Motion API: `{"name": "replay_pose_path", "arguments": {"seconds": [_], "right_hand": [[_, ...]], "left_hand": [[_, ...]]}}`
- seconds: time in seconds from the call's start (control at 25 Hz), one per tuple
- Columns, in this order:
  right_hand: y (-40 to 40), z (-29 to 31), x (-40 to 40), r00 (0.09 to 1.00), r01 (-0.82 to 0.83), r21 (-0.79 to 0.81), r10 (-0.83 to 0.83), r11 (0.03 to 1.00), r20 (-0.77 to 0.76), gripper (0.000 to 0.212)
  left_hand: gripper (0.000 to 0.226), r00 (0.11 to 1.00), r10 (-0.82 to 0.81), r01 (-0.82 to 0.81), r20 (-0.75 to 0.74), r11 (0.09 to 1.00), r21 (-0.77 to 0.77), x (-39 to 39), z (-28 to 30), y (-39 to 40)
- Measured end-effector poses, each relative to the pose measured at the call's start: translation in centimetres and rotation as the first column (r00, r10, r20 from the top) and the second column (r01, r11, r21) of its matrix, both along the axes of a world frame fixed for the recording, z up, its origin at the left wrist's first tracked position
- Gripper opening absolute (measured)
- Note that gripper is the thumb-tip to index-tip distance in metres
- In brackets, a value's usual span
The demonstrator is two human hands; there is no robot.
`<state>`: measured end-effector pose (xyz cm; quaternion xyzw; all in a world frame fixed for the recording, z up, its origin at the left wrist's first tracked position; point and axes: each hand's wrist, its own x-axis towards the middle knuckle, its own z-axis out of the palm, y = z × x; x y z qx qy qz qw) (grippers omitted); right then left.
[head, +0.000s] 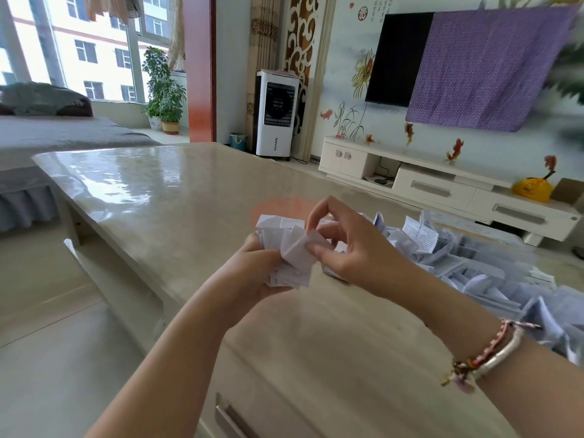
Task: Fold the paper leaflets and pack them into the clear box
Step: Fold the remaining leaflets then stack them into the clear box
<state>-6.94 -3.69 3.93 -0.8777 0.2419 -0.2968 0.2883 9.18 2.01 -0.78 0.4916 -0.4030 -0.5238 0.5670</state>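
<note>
My left hand (252,270) grips a bundle of folded white paper leaflets (284,245) above the table. My right hand (344,241) pinches the top leaflet of that bundle between thumb and fingers. To the right on the table lies a big loose pile of white leaflets (467,267), some printed with small text. A clear box is not distinguishable in the view.
The glossy beige table (151,197) stretches far to the left and back, with a drawer handle (227,418) at its near side. Beyond it stand a white TV cabinet (442,184), an air cooler (276,115) and a bed (47,137).
</note>
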Motion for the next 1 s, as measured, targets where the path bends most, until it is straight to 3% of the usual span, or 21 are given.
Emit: {"name": "replay_pose_path", "arguments": {"seconds": [0.12,0.24,0.36,0.44,0.52,0.64,0.76,0.88,1.0], "right_hand": [[-1.2,0.1,0.1,0.997,-0.004,0.23,0.022,0.973,-0.075,0.018],[-2.2,-0.7,0.9,0.993,0.015,0.307,0.022,0.952,-0.116,0.018],[-3.2,-1.1,0.6,0.999,0.03,0.336,-0.021,0.941,-0.032,0.022],[-3.8,-1.1,-0.3,0.993,0.117,0.224,-0.107,0.968,-0.054,0.028],[-4.4,-1.8,-1.6,0.942,0.22,-0.072,-0.231,0.973,-0.243,0.036],[-4.8,-3.5,-2.6,0.837,0.129,-0.355,-0.294,0.926,-0.462,0.06],[-5.0,-4.5,-2.1,0.83,0.058,-0.4,-0.267,0.915,-0.49,0.066],[-5.2,-4.4,-1.7,0.836,0.065,-0.42,-0.279,0.905,-0.472,0.061],[-5.8,-4.3,-1.6,0.871,0.145,-0.449,-0.329,0.882,-0.365,0.027]], "left_hand": [[0.033,0.994,-0.029,0.032,-0.103,0.999,0.03,-0.2,0.0,0.1],[0.038,0.994,-0.096,0.096,-0.043,0.995,-0.009,0.0,-0.4,-0.1],[0.035,0.997,-0.076,0.075,-0.033,0.996,-0.039,0.3,-0.9,-0.3],[0.035,0.997,0.027,-0.028,-0.069,1.0,-0.013,0.9,-1.3,-0.7],[0.041,0.99,0.134,-0.133,-0.049,0.991,0.019,1.6,-1.8,-1.2],[0.052,0.977,0.206,-0.204,-0.052,0.978,0.04,1.8,-2.2,-2.0],[0.065,0.977,0.215,-0.213,-0.02,0.975,0.06,1.4,-2.1,-2.0],[0.053,0.972,0.234,-0.235,0.031,0.969,0.079,1.2,-2.1,-2.2],[0.042,0.959,0.277,-0.282,0.054,0.954,0.105,1.1,-2.1,-2.3]]}}
